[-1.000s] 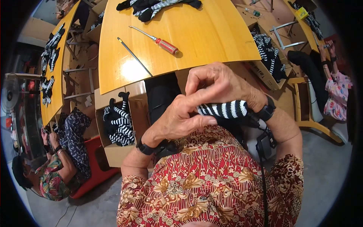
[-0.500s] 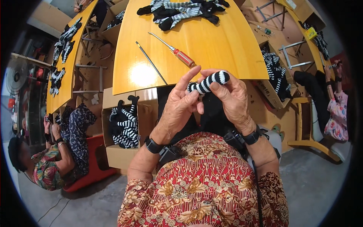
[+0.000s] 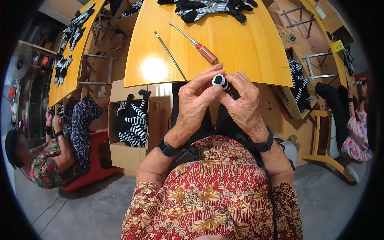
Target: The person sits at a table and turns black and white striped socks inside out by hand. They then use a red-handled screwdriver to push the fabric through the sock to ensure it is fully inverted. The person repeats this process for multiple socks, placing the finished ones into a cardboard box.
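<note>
A small black-and-white striped knitted tube [image 3: 225, 85] is held between my two hands, just off the near edge of the table. One end of it faces up and shows a dark round patch inside a white ring. My left hand [image 3: 200, 94] pinches it near that end with thumb and fingers. From the other side, my right hand [image 3: 242, 98] grips it, its thumb close to the left thumb. The fingers hide the lower part of the tube. On the table beyond lie a screwdriver [image 3: 207, 54] with a red handle and a thin dark rod [image 3: 170, 56].
Grey-striped and black knitted pieces [image 3: 212, 9] are heaped at the far end of the yellow table [image 3: 248, 52]. Cardboard boxes of striped pieces stand at the left [image 3: 129, 154] and right [image 3: 294, 108]. Other people sit at side tables, one on a red chair [image 3: 94, 174].
The striped tube has turned from lying sideways, rounded end toward the upper right, to having an end facing up. My hands have drawn closer together around it. The view has shifted slightly.
</note>
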The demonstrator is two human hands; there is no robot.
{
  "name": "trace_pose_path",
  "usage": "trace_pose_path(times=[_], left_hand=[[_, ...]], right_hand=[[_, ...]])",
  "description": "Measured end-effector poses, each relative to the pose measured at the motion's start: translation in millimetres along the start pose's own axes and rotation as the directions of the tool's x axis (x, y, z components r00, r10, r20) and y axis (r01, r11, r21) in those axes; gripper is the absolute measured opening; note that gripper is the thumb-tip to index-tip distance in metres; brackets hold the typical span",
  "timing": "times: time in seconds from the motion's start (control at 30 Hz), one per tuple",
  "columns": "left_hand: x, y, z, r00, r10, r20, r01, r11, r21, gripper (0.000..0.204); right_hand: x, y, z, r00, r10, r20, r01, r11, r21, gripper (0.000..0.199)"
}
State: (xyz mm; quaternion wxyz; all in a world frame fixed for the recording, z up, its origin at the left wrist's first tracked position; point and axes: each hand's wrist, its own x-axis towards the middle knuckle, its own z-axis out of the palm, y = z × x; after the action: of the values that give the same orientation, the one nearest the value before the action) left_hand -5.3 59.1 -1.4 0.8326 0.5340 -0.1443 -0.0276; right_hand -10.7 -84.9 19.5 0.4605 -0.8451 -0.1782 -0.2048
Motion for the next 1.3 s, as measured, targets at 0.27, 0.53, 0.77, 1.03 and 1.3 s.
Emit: trace_pose_path(times=[0.27, 0.53, 0.77, 1.03, 1.3], left_hand=[[-5, 2, -12, 0.996, -0.084, -0.037, 0.080, 0.993, -0.082, 0.021], [7, 13, -42, 0.978, -0.147, -0.148, 0.120, 0.977, -0.177, 0.034], [30, 5, -60, 0.959, -0.255, -0.127, 0.104, 0.727, -0.679, 0.030], [48, -13, -106, 0.913, -0.316, -0.259, -0.111, 0.419, -0.901, 0.024], [63, -19, -119, 0.849, -0.369, -0.379, -0.230, 0.387, -0.893, 0.032]], right_hand=[[-11, -1, 20, 0.964, 0.190, 0.186, -0.239, 0.926, 0.293, 0.024], [33, 10, 7, 0.903, 0.080, 0.422, -0.165, 0.972, 0.170, 0.016], [78, 96, 67, 0.977, -0.094, 0.191, 0.171, 0.880, -0.443, 0.029], [31, 42, 29, 0.996, 0.051, 0.067, -0.046, 0.996, -0.071, 0.027], [-42, -14, -52, 0.985, -0.076, 0.157, 0.087, 0.994, -0.065, 0.041]])
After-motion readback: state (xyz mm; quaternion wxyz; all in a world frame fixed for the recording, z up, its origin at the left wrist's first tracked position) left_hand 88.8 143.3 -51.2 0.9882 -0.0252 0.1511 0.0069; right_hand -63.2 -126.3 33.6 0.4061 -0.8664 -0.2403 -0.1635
